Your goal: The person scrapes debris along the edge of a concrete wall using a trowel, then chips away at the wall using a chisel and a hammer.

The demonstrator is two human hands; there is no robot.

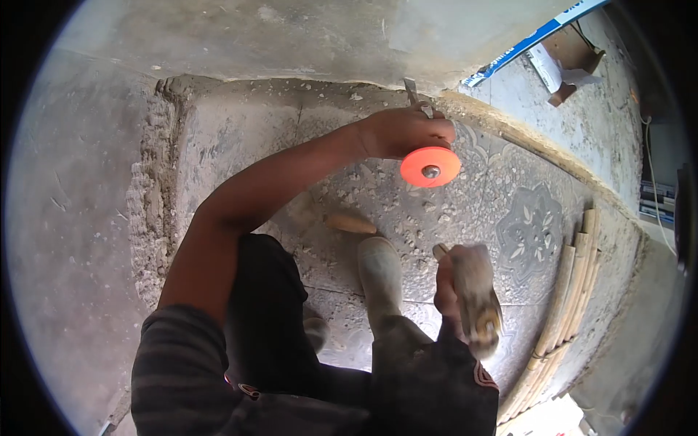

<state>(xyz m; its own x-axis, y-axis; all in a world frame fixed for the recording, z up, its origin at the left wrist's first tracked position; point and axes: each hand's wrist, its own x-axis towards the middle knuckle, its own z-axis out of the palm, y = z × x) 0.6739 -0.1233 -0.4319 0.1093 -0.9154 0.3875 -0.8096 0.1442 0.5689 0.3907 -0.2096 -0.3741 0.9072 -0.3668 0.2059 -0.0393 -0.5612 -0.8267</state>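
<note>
My left hand (407, 132) is closed around a chisel (411, 91) whose flat metal blade points at the base of the wall. A round orange hand guard (418, 161) sits at the chisel's near end, around its metal striking head. Lower and to the right, my right hand (446, 291) grips a hammer (477, 294); its head is raised towards me and smeared by motion. The wall's foot (320, 81) has a rough, chipped strip where the chisel tip rests or nearly rests.
Broken mortar bits (374, 192) litter the patterned tile floor (534, 225). A wooden piece (351, 223) lies by my boot (381, 272). Bamboo poles (563, 309) lean along the right side. A blue-and-white strip (534, 43) and torn cardboard (571, 62) are at upper right.
</note>
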